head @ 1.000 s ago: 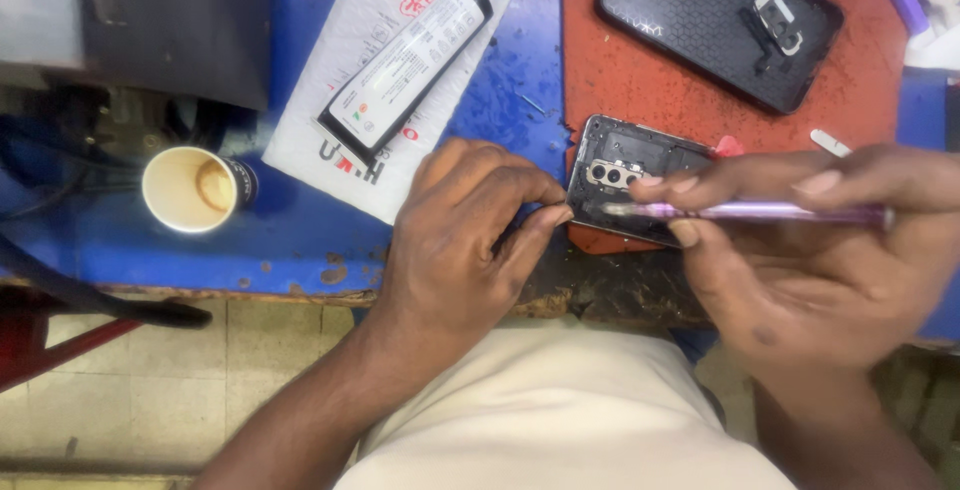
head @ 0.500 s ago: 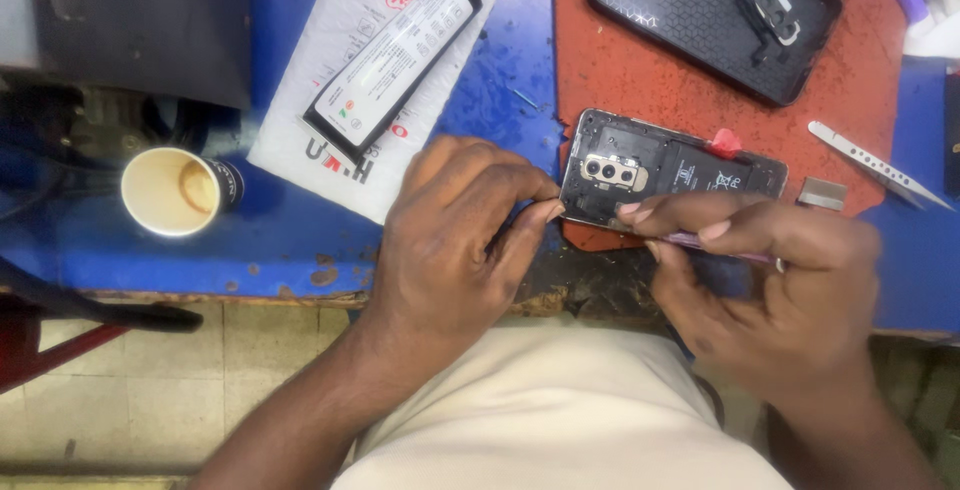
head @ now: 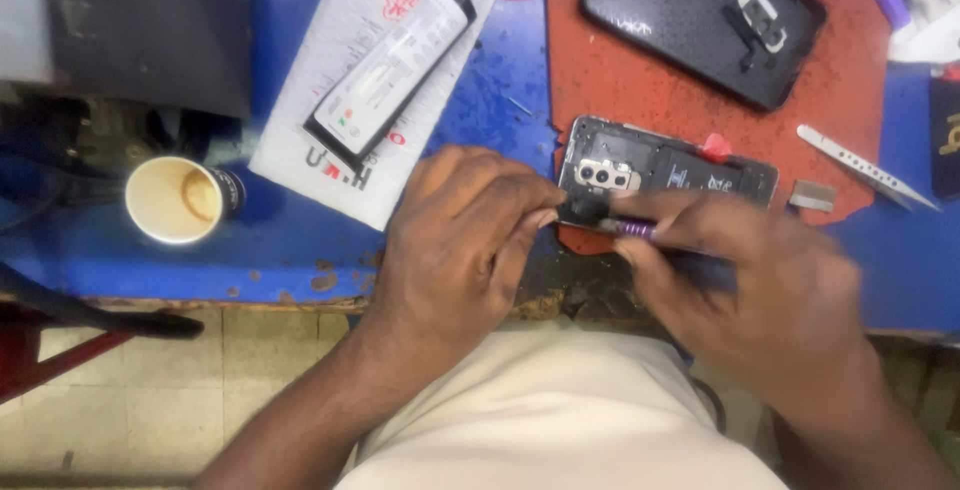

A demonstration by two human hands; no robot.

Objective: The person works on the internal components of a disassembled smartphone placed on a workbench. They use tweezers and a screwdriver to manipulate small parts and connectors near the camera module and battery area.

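Both hands meet at the opened black smartphone with its exposed camera cluster (head: 665,175), which lies on the red rubber mat (head: 640,70) at the blue bench's (head: 200,250) front edge. Left hand (head: 465,240) pinches the phone's near corner; right hand (head: 760,290), blurred, grips a thin purple-handled tool (head: 630,229) against its lower edge
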